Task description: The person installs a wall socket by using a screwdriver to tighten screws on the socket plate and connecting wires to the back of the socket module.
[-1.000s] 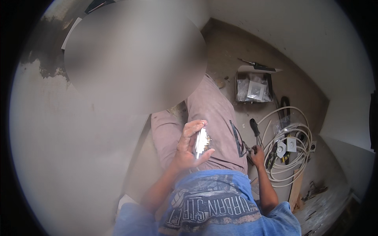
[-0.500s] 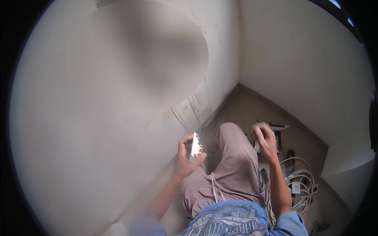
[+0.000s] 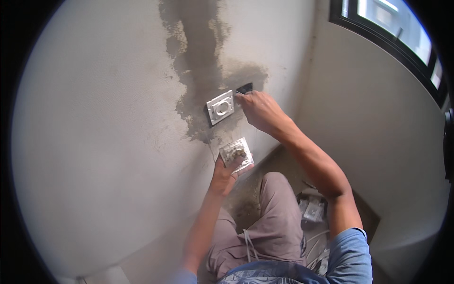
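My left hand (image 3: pixel 227 173) grips a square socket piece (image 3: pixel 231 150), its back with metal fittings turned up, below a white socket (image 3: pixel 221 109) mounted on the wall. My right hand (image 3: pixel 255 106) is closed at the left edge of a dark, square wall opening (image 3: pixel 245 88), just right of that socket; what its fingertips hold is too small to make out. Grey rough plaster (image 3: pixel 194 42) runs in a vertical band above both fittings and spreads around them.
My bent knee (image 3: pixel 274 189) is below my hands. On the floor at lower right lie a box with bagged parts (image 3: pixel 314 210) and pale cable (image 3: pixel 317 236). A wall (image 3: pixel 359 118) meets this one at the right, with a dark-framed window (image 3: pixel 383 21) high on it.
The view has swung up to the wall. My right hand has risen from the floor beside the cables to the wall opening. My left hand has turned the socket piece from edge-on to back-up.
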Demonstrator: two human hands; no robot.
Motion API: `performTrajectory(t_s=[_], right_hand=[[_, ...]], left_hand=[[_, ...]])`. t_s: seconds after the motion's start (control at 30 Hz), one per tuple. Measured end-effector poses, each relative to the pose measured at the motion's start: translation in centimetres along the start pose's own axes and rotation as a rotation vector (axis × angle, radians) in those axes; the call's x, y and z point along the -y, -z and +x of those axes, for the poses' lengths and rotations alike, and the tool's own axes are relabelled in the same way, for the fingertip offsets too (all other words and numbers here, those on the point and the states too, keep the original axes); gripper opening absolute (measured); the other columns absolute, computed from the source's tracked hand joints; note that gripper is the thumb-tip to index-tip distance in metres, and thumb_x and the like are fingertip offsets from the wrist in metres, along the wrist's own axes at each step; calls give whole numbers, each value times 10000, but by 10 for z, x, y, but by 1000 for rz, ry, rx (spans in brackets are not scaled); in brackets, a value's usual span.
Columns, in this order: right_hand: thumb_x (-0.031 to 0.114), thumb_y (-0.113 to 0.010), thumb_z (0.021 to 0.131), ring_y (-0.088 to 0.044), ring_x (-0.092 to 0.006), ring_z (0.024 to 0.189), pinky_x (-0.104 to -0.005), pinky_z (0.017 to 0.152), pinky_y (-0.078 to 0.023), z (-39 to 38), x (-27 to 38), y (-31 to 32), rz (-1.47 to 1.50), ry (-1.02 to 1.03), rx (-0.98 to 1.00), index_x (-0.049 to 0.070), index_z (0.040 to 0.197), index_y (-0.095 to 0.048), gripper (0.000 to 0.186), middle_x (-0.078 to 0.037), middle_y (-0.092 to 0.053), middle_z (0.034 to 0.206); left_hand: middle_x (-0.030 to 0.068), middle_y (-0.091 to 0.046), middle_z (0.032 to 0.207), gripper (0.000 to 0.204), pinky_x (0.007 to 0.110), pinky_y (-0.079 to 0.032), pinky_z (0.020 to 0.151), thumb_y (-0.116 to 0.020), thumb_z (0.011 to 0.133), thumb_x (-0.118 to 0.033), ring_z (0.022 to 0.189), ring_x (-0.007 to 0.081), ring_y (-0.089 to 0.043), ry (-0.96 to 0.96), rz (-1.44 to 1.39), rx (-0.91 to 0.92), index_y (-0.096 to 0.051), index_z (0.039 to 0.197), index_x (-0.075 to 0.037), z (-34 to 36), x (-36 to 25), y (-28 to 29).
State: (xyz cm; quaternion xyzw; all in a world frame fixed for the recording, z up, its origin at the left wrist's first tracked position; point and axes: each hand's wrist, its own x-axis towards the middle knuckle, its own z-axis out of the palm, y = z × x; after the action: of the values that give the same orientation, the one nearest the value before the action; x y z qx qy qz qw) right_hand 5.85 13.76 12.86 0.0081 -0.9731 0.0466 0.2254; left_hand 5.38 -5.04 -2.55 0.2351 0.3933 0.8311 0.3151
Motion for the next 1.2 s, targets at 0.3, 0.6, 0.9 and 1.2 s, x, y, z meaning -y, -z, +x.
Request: performTrajectory(t_s=[0.3,0.6,0.9,1.2], right_hand=[[9,-611,830,-648,-280,1029,-408,852,-551,23,-60,46,36,575,51,73,1045,-752,266,-107,-666,955],[61,-605,890,-669,-296,969,-433,802,-561,40,-89,47,98,604,47,59,1098,-722,238,-124,-661,961],[92,-661,874,-686,-327,902,-429,687,-556,3,-66,36,223,503,33,34,968,-659,110,-137,-658,895],[363,-668,1015,-446,-59,624,-249,547,-361,-1,-112,-47,1428,-252,564,39,1073,-726,334,74,-495,696]], left_hand=[[98,-588,1339,627,481,-600,973,-684,915,-9,1180,230,-639,-145,53,-72,-409,1470,-102,25,5,-6],[78,-612,1273,663,419,-632,872,-680,923,-38,1123,199,-651,-118,79,-148,-355,1499,-88,40,11,-24],[82,-607,1267,621,411,-636,848,-688,920,-40,1104,193,-655,-75,100,-259,-386,1462,-84,58,35,-20],[121,-584,1320,629,440,-609,931,-695,920,-83,1160,222,-640,-108,122,-151,-366,1454,-44,53,37,-17]])
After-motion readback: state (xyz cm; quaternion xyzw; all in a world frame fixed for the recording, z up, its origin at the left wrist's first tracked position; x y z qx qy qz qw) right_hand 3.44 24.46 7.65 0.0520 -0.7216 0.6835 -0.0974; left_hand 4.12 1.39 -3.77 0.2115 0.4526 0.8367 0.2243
